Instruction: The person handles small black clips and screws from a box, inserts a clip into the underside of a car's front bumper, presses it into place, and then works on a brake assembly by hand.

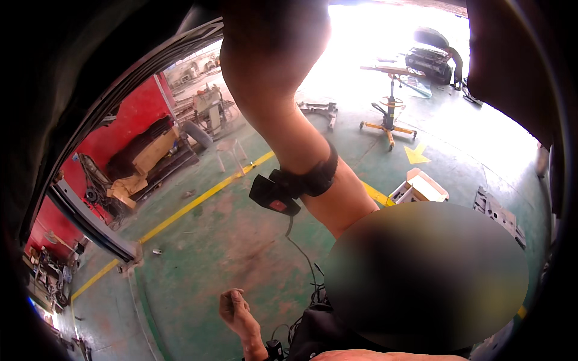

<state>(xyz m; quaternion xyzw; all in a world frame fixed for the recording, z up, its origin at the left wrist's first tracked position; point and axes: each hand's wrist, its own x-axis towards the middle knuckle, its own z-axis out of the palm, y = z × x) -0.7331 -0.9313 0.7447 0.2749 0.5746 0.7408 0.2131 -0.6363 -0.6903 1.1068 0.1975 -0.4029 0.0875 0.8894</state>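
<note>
My right hand point(274, 45) is raised high at the top of the view, against a dark overhead structure point(198, 12); its fingers are lost in shadow and out of frame. A black strap with a boxy device point(277, 198) circles that forearm, and a cable runs down from it. My left hand point(236, 310) hangs low over the green floor, fingers curled and thumb pressed to them; whatever it may hold is too small to make out. Below the right arm a large blurred oval hides part of the view.
A grey upright post point(90, 216) stands at left before a red wall point(141, 102) with cardboard and parts. A stool point(232, 156), a wheeled yellow-based stand point(388, 126), an open white box point(418, 189) and metal parts point(497, 213) lie around the yellow-lined floor point(192, 253).
</note>
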